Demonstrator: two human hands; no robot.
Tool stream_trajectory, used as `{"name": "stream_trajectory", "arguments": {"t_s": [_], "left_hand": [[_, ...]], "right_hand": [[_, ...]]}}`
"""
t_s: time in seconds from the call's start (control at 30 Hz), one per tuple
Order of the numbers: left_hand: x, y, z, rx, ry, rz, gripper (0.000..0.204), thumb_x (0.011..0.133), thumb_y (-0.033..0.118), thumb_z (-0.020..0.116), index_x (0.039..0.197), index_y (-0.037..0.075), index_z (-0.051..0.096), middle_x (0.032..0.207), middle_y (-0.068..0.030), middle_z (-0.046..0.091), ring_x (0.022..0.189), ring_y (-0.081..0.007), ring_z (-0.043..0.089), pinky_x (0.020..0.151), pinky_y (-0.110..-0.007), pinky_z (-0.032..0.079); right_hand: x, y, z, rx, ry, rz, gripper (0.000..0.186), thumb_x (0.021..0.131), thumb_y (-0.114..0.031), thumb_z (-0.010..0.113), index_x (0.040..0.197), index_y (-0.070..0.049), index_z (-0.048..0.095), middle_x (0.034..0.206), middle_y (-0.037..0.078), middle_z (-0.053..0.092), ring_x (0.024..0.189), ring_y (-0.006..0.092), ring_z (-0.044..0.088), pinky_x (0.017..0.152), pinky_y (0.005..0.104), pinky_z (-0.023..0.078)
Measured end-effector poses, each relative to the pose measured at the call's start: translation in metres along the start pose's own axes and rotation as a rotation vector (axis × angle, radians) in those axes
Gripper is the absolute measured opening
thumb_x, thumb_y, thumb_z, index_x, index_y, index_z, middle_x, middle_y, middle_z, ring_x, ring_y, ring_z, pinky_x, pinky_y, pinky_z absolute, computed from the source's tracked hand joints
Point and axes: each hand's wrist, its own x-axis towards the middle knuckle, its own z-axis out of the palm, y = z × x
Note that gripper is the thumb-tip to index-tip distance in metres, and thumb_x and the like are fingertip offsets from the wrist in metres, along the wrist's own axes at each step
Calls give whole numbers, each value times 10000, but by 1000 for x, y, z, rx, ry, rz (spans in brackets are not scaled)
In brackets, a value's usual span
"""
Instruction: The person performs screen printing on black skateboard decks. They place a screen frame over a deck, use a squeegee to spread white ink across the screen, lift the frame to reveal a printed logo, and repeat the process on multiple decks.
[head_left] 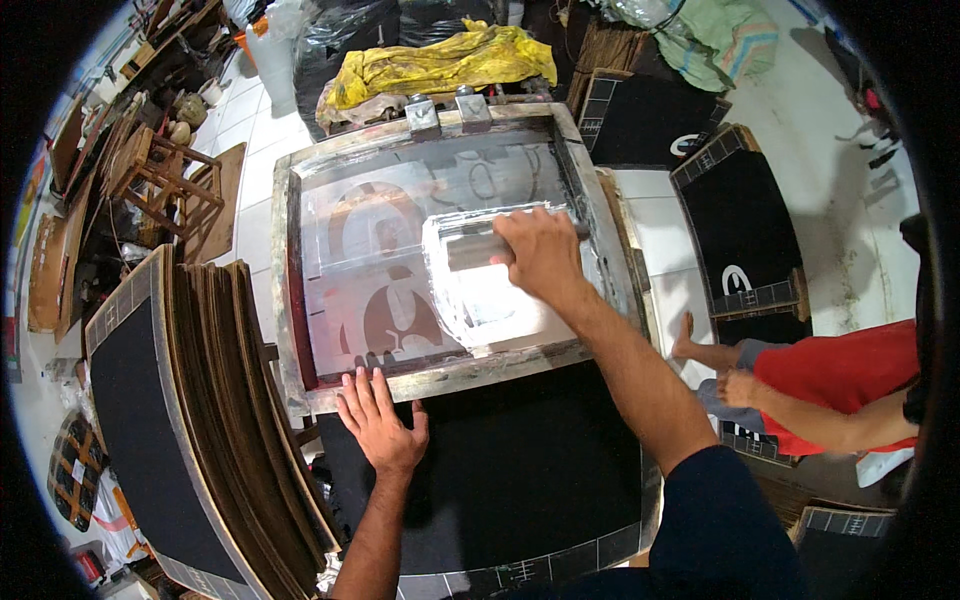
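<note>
A printing screen [500, 366] in a worn wooden frame lies before me, its mesh showing round stencil shapes. My right hand [543, 250] is closed around a squeegee [468, 252], which rests on the mesh on the right side. White ink [490, 315] lies in a thick patch around and on the near side of the squeegee. On the frame's near left edge my left hand [388, 425] lies flat, fingers spread, holding nothing. Beneath the screen, a black board [530, 470] with a ruled light border reaches out toward me. The squeegee's blade is hidden.
A thick stack of boards [215, 400] stands close on the left. Metal hinge clamps [423, 116] hold the frame's far edge, near a yellow cloth [440, 66]. Printed black boards [740, 215] lie at right, beside a person in red [850, 375]. A wooden stool [165, 180] stands far left.
</note>
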Motion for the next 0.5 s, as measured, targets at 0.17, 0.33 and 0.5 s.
{"name": "stream_trajectory", "arguments": {"t_s": [0.17,0.33,0.5], "left_hand": [[3,0,-2,-19,31,22,833,877,337,731,1574,-1,424,1659,-230,373,1597,-417,235,1301,-614,114],[-1,1,1,-45,32,19,846,878,300,752,1587,6,396,1659,-216,369,1599,-408,224,1306,-609,106],[15,-5,-12,-137,97,72,742,852,413,829,1430,32,560,1473,-200,541,1477,-419,403,1270,-614,215]], "right_hand": [[-75,-27,-21,-4,15,18,280,801,-183,840,1041,-124,708,969,58,676,963,280,634,836,454,447],[-120,-44,-31,-38,36,35,217,802,-79,768,1001,-104,684,932,55,636,924,270,616,847,446,446],[-119,-37,-27,-9,28,16,162,865,-30,694,1011,-100,705,942,58,656,927,276,631,886,469,447]]}}
